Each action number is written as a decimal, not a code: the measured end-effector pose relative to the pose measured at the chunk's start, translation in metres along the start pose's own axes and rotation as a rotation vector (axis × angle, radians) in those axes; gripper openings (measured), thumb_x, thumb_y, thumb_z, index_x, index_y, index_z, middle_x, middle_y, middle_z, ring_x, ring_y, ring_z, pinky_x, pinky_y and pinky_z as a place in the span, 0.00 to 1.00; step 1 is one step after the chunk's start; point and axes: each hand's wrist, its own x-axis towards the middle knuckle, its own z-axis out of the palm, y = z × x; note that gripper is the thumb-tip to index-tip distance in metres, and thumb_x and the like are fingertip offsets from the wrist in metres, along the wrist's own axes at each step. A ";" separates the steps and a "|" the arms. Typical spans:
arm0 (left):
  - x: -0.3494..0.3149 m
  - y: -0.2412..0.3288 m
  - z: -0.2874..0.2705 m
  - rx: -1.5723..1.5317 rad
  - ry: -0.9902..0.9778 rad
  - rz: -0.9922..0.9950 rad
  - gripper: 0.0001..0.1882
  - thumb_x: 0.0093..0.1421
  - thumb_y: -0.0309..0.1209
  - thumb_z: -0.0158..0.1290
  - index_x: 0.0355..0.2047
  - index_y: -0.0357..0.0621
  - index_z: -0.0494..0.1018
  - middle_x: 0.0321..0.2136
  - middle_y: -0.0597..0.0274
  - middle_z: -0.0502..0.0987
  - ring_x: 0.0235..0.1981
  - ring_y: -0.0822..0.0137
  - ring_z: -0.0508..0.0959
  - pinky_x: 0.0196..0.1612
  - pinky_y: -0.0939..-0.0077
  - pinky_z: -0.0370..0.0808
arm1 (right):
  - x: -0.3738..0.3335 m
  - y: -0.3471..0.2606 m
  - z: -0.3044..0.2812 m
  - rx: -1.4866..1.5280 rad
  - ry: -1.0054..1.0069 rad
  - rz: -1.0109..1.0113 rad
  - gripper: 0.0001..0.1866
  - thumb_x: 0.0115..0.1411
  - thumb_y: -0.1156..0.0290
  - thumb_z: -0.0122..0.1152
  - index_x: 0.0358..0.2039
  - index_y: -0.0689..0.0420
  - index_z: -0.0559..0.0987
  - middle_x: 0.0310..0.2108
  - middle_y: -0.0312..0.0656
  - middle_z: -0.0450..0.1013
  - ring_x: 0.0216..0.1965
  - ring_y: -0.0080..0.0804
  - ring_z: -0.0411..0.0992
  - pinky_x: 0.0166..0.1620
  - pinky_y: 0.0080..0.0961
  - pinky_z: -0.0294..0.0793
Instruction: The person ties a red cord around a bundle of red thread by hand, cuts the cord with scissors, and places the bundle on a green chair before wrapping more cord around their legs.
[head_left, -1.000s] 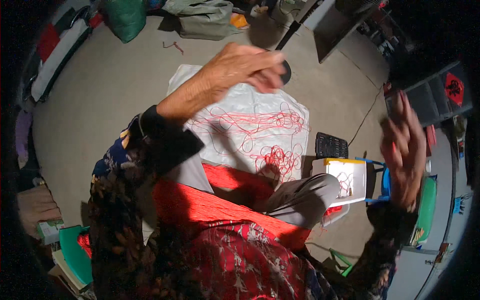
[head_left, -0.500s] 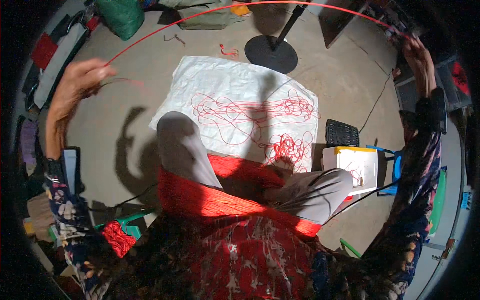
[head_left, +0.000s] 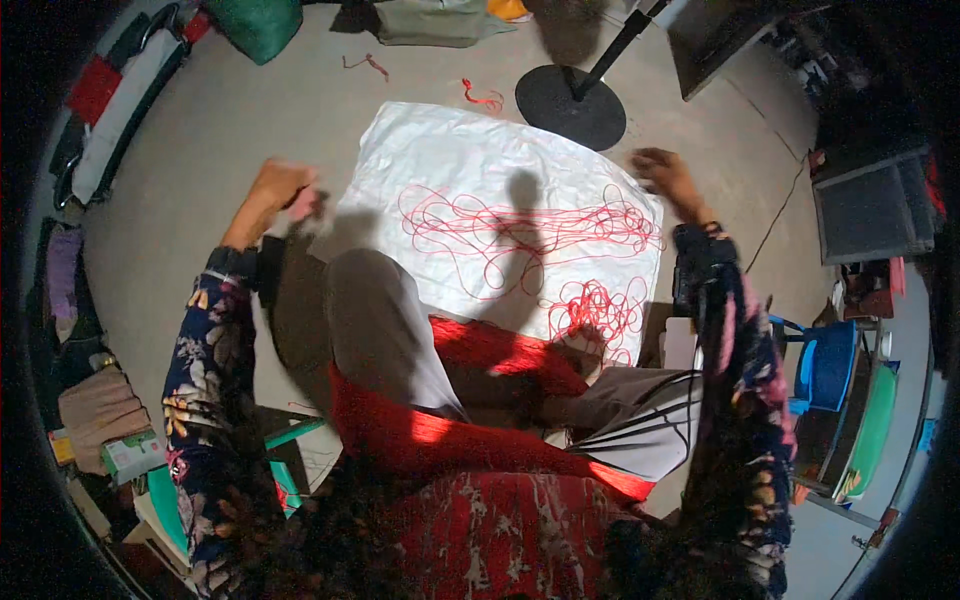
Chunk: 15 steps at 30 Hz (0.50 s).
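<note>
My left hand [head_left: 285,192] is raised over the floor left of the white sheet [head_left: 440,135], its fingers closed and blurred by motion. Over the sheet's far right corner, my right hand [head_left: 668,180] has its fingers curled in. What either hand holds cannot be made out; no cord shows between them. Thin red cord [head_left: 520,222] lies in long loops across the sheet, with a denser tangle of red cord [head_left: 597,312] at its near right. A thick band of red strands [head_left: 385,410] wraps around my bent knees.
A black round stand base [head_left: 570,108] with a pole stands beyond the sheet. Red cord scraps [head_left: 482,97] lie on the floor near it. A blue chair [head_left: 828,365] is at the right; a green bag [head_left: 258,25] sits far left. A white box [head_left: 680,343] is partly behind my right arm.
Both hands have come down and inward from wide apart. The red cord that arched between them is no longer visible. My view has shifted slightly.
</note>
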 end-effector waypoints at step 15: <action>-0.011 0.075 0.005 -0.883 -0.031 0.059 0.10 0.61 0.33 0.49 0.31 0.38 0.70 0.18 0.65 0.69 0.19 0.71 0.71 0.22 0.77 0.71 | -0.080 -0.012 0.111 0.142 -0.253 -0.212 0.19 0.61 0.58 0.49 0.42 0.60 0.78 0.26 0.35 0.68 0.24 0.20 0.62 0.30 0.16 0.63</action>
